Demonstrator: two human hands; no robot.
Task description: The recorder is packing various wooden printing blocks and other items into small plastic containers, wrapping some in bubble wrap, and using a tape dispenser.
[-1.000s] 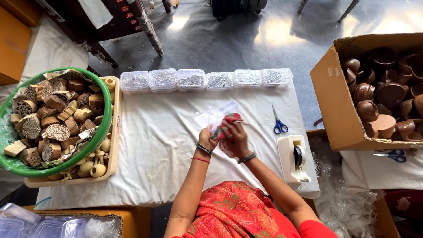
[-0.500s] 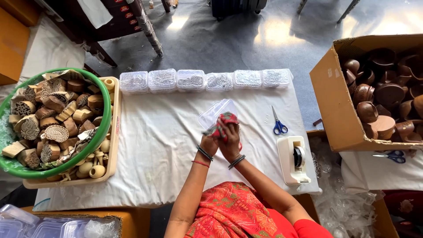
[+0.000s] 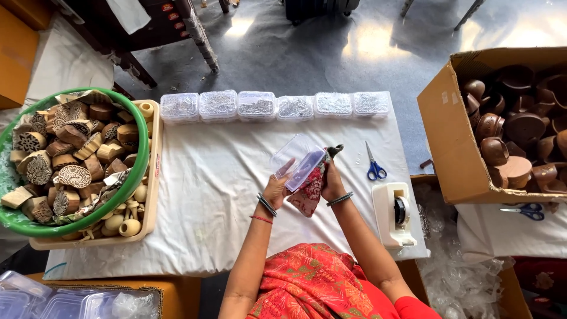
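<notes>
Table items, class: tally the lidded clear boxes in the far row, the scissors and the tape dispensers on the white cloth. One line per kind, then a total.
Clear boxes in the far row: 6
Blue-handled scissors: 1
White tape dispenser: 1
Total: 8

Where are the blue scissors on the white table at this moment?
In the head view, the blue scissors lie on the table's right side, just beyond the tape dispenser and right of the right hand.
</notes>
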